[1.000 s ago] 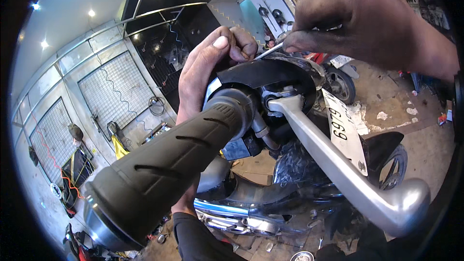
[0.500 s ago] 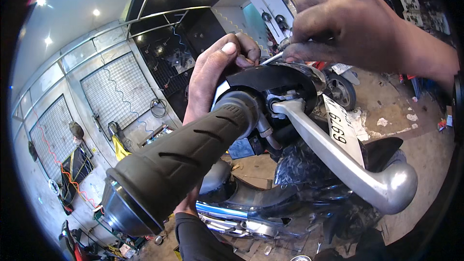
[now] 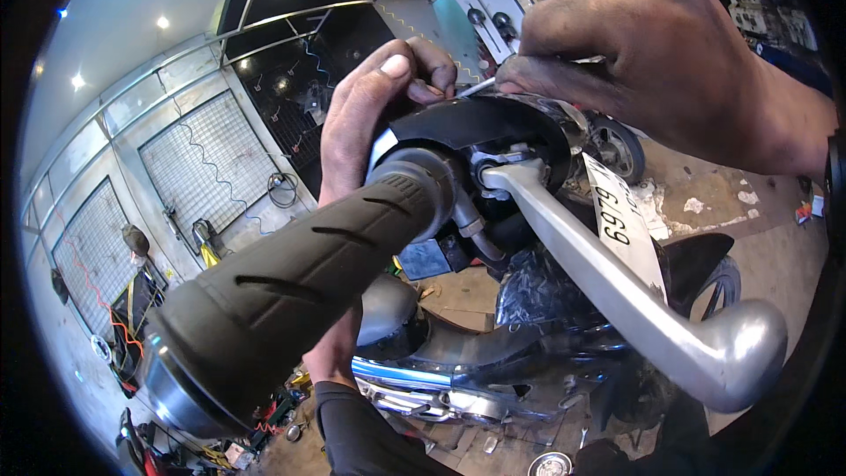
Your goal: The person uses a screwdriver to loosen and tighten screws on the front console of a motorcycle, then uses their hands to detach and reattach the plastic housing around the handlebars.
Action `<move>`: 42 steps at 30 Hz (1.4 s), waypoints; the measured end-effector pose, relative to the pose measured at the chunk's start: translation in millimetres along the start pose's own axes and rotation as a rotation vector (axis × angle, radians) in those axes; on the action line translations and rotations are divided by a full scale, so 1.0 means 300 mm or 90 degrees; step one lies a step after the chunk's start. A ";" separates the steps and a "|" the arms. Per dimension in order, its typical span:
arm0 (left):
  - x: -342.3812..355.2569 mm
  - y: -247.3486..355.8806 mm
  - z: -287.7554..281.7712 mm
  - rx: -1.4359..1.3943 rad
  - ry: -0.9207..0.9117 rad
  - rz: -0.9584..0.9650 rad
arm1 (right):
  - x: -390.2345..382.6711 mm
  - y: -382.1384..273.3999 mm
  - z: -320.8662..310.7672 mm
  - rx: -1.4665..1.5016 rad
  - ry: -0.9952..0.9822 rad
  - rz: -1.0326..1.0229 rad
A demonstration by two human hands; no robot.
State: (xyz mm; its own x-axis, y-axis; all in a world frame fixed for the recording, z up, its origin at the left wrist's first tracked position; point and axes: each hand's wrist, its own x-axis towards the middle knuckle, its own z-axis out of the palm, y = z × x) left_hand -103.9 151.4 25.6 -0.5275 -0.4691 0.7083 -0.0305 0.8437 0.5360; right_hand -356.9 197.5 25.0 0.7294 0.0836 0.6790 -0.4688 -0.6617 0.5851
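A black rubber handlebar grip (image 3: pixel 300 273) runs from the lower left toward a dark plastic housing (image 3: pixel 485 128). Beside it, a silver brake or clutch lever (image 3: pixel 617 278) slants down to the right. Behind the grip, my left hand (image 3: pixel 374 110) curls over the housing's top edge with its fingers bent together; whatever lies in them is hidden. My right hand (image 3: pixel 608 44) is closed around a thin metal rod (image 3: pixel 478 87), which points left toward my left fingertips. The rod's other end is covered by my fist.
Below is a motorcycle body with a chrome pipe (image 3: pixel 410 373). A white plate (image 3: pixel 621 229) stands behind the lever, near another wheel (image 3: pixel 617 150). Wire-mesh wall panels (image 3: pixel 211 154) line the left. A round metal dish (image 3: pixel 551 464) and a wrench (image 3: pixel 582 437) lie on the floor.
The grip, housing and both hands appear slightly farther left, and the grip and lever look larger. Both hands keep their curled hold, with the rod still between them.
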 end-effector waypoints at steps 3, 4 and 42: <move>-0.014 0.012 -0.020 -0.021 0.013 -0.002 | 0.020 -0.002 -0.017 0.026 -0.005 -0.015; -0.022 0.017 -0.024 -0.022 0.020 -0.003 | 0.026 -0.009 -0.023 0.036 -0.011 -0.015; -0.176 -0.011 0.063 0.209 0.188 0.229 | 0.056 0.059 0.156 0.480 -0.030 0.110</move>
State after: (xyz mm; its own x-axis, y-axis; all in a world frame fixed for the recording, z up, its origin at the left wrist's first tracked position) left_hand -92.0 178.1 -22.1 -0.2953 -0.1509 0.9434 -0.1801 0.9785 0.1002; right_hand -329.6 152.3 26.0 0.7055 -0.0874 0.7033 -0.1239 -0.9923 0.0010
